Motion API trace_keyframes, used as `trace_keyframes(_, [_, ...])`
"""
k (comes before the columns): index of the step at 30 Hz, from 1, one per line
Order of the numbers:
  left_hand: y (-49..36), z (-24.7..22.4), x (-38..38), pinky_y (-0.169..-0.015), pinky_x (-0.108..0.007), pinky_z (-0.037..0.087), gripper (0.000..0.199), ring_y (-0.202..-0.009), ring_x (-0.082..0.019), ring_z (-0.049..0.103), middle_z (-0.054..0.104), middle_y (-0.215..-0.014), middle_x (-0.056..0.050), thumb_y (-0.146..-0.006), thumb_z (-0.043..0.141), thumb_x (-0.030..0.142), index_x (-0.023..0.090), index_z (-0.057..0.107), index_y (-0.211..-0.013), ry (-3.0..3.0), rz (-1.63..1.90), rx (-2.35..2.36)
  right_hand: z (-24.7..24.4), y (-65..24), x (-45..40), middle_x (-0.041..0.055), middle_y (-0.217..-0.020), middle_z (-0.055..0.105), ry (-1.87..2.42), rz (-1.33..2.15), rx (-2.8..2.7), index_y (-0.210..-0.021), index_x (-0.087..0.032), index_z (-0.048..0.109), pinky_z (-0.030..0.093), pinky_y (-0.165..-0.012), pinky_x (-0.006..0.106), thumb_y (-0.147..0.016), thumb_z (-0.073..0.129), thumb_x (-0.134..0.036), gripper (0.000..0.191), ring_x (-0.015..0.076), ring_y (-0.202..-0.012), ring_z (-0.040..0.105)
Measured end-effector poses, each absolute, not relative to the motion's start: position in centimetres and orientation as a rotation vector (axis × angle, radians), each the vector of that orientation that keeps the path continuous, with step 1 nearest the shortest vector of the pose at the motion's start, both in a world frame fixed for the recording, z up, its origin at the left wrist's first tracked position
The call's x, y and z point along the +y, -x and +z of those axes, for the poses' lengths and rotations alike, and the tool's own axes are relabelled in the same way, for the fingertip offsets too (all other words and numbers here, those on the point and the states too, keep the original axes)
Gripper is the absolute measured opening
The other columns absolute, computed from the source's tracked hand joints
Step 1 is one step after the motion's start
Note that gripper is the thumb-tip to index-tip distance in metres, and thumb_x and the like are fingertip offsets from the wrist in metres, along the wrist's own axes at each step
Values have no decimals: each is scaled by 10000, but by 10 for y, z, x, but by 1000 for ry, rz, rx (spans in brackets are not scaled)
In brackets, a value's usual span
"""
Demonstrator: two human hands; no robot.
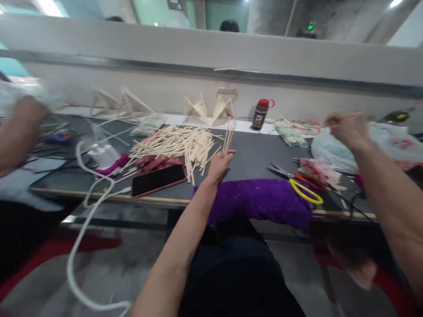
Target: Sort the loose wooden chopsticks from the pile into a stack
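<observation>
Evidently, blur softens much of this view, the right hand (348,128) most of all: its fingers curl inward above a white plastic bag (333,149), and one cannot tell whether they grip anything. Its forearm covers part of the bag, whose contents cannot be made out. Another person's hand (29,112) at the far left is smeared too, its arm cut off by the edge. The left forearm hides one end of a purple cloth (257,200) on the near table edge. A bottle (259,115) with a red cap stands by the wall, holding something dark. Clear packets, one (148,124) behind the pile of sticks (175,143) and one (291,133) near the white bag, have contents too unclear to name. The left hand (220,165) has its fingers closed around the lower ends of a few thin sticks (228,140), which point upward, just right of the pile.
</observation>
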State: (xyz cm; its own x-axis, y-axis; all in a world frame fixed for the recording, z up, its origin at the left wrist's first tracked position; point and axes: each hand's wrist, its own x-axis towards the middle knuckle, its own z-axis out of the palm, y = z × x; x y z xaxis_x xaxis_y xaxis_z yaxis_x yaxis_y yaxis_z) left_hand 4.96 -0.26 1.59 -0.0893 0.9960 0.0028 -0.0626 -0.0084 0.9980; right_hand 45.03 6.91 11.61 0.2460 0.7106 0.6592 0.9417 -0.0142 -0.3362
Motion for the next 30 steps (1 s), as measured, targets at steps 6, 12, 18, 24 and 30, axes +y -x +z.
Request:
trace_keyframes(6, [-50, 5, -4, -489, -228, 311, 224, -464, -96, 383, 446, -504, 31, -787, 562, 332, 150, 670, -715, -1338, 1287, 1189, 59, -225, 46, 89, -977, 715, 903, 1226, -1848, -1047, -223, 700, 506, -749, 332, -774, 674, -489, 383, 187, -871, 653])
trace_keyframes(12, [-45, -4, 5, -538, -274, 331, 174, -559, -161, 504, 588, -573, -28, -739, 609, 306, 166, 647, -642, -1486, 1212, 1334, 50, -144, 32, 90, -894, 732, 789, 1343, -1644, -725, -159, 695, 485, -677, 241, -757, 635, -581, 427, 166, -815, 639])
trace_keyframes(18, [-46, -6, 6, -482, -259, 305, 214, -473, -119, 428, 505, -480, -11, -743, 562, 267, 156, 607, -565, -1313, 1288, 1178, 61, -137, 24, 78, -759, 720, 897, 1236, -1784, -712, -152, 688, 278, -327, 205, -744, 628, -591, 444, 102, -465, 511])
trace_keyframes(24, [-49, 0, -1, -476, -250, 331, 187, -466, -109, 429, 496, -477, 3, -728, 610, 235, 157, 572, -562, -1307, 1254, 1144, 54, -139, 23, 90, -764, 727, 893, 1235, -1676, -621, -168, 603, 327, -348, 203, -716, 638, -621, 464, 101, -456, 534])
trace_keyframes(30, [-48, 11, -8, -441, -208, 382, 183, -453, -88, 519, 600, -622, -13, -859, 531, 290, 153, 546, -738, -1098, 1173, 902, 39, -153, 42, 77, -660, 688, 999, 1279, -1522, -632, -151, 626, 389, -419, 211, -713, 655, -586, 444, 123, -505, 572])
